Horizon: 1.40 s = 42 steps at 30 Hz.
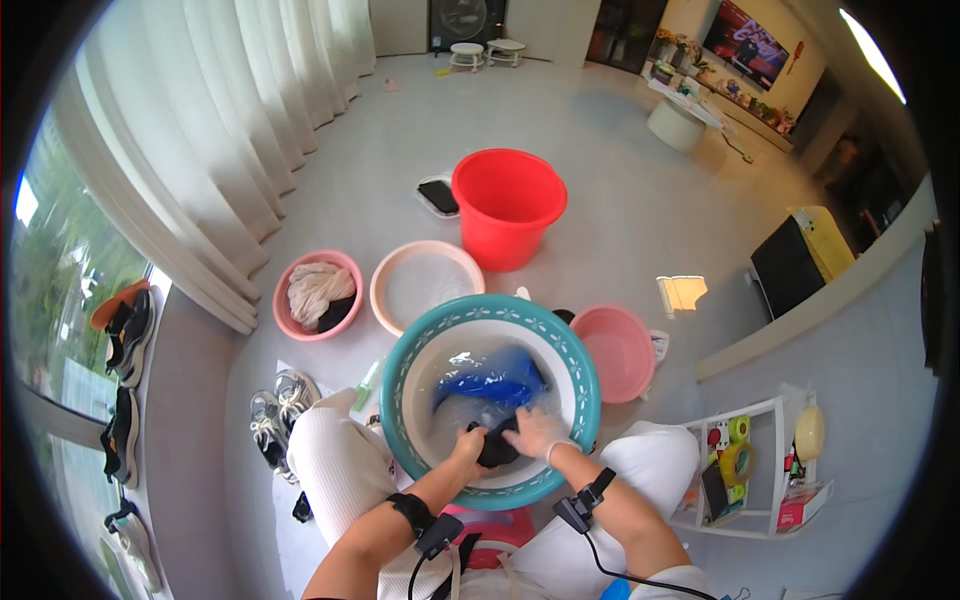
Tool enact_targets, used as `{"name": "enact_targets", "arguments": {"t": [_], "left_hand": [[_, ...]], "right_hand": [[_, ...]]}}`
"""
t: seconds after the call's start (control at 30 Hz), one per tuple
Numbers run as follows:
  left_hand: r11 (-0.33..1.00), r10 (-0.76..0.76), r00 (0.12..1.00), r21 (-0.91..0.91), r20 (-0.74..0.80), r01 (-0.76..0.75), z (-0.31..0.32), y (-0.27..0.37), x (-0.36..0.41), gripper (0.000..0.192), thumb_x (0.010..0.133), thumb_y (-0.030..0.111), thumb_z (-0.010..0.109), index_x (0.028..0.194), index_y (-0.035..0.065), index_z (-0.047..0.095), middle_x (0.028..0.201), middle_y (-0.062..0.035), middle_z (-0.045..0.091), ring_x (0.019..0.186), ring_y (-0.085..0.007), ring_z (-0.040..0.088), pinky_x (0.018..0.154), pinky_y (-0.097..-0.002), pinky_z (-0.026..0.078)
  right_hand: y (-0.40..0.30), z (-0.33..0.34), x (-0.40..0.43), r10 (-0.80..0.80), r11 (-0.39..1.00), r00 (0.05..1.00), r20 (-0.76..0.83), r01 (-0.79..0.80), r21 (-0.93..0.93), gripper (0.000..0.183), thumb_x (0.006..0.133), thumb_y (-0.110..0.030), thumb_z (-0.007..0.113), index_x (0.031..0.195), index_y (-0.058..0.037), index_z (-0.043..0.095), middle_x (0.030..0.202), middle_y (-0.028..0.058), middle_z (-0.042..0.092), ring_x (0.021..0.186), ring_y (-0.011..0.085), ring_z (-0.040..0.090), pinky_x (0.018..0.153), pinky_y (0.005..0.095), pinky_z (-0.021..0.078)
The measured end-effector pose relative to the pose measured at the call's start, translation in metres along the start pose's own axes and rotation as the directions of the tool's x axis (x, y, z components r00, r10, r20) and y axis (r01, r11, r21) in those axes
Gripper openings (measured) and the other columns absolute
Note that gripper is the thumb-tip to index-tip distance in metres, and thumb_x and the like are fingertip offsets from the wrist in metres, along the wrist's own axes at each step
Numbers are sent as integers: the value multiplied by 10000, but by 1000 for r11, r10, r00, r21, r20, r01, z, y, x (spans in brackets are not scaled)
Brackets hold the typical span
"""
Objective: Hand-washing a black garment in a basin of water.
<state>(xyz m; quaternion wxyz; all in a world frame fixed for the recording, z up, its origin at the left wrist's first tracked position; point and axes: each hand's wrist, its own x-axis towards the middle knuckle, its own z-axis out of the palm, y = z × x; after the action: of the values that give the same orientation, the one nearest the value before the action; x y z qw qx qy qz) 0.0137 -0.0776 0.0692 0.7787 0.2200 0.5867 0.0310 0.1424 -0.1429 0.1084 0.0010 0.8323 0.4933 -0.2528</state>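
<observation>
A teal-rimmed basin (400, 420) with a white inside stands between my knees and holds water. Over its near side, my left hand (471, 448) grips a wet black cloth (496, 448) by its left end. My right hand (537, 435) is on the same cloth from the right, its fingers over the upper edge. Beyond both hands, a blue cloth (491, 382) lies in the water, partly under the surface. The cloth's lower parts are hidden by my hands and the water.
Past the basin stand a tall red bucket (501, 244), a pale pink basin (390, 262) of water, and a pink basin (280, 315) with clothes. Another pink basin (615, 352) sits at right. Sneakers (274, 420) lie at left; a white rack (776, 465) stands at right.
</observation>
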Motion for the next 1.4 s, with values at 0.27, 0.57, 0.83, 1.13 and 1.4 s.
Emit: {"name": "enact_targets", "arguments": {"t": [0.27, 0.57, 0.83, 1.13, 1.4], "left_hand": [[978, -162, 961, -97, 223, 187, -9, -11, 27, 371, 902, 317, 425, 1229, 157, 354, 1221, -168, 433, 1102, -396, 469, 813, -698, 364], [970, -39, 893, -197, 448, 142, -18, -2, 23, 414, 828, 430, 406, 1025, 105, 572, 1035, -108, 607, 967, -268, 575, 878, -455, 434], [989, 0, 924, -139, 383, 58, -11, -15, 21, 405, 854, 423, 414, 1029, 90, 562, 999, -112, 616, 941, -265, 602, 833, -434, 484], [993, 22, 950, -116, 311, 15, -13, -13, 23, 312, 864, 350, 440, 972, 87, 569, 928, -98, 618, 836, -235, 624, 727, -399, 512], [986, 21, 945, -164, 325, 34, -16, -20, 31, 249, 876, 291, 435, 948, 96, 572, 897, -89, 609, 823, -215, 616, 705, -383, 504]], "right_hand": [[8, 63, 18, -189, 836, 965, 184, 59, 546, 420, 722, -294, 656, 1024, -15, 571, 971, 197, 625, 925, 318, 605, 818, 380, 465], [-44, 8, -20, -240, 608, 941, -237, 336, 719, 212, 777, -206, 595, 888, -24, 599, 863, 152, 634, 808, 280, 619, 735, 343, 470], [-33, 0, -24, -225, 795, 963, -148, 269, 544, 215, 761, -244, 552, 863, -58, 588, 840, 184, 624, 813, 366, 600, 708, 433, 467], [-34, -7, -25, -248, 818, 959, -135, 282, 502, 230, 773, -234, 561, 893, -38, 575, 851, 176, 627, 823, 362, 600, 728, 416, 468], [-34, -1, -25, -248, 822, 961, -118, 274, 499, 233, 768, -245, 548, 878, -41, 580, 855, 180, 625, 822, 362, 599, 721, 425, 468]]}}
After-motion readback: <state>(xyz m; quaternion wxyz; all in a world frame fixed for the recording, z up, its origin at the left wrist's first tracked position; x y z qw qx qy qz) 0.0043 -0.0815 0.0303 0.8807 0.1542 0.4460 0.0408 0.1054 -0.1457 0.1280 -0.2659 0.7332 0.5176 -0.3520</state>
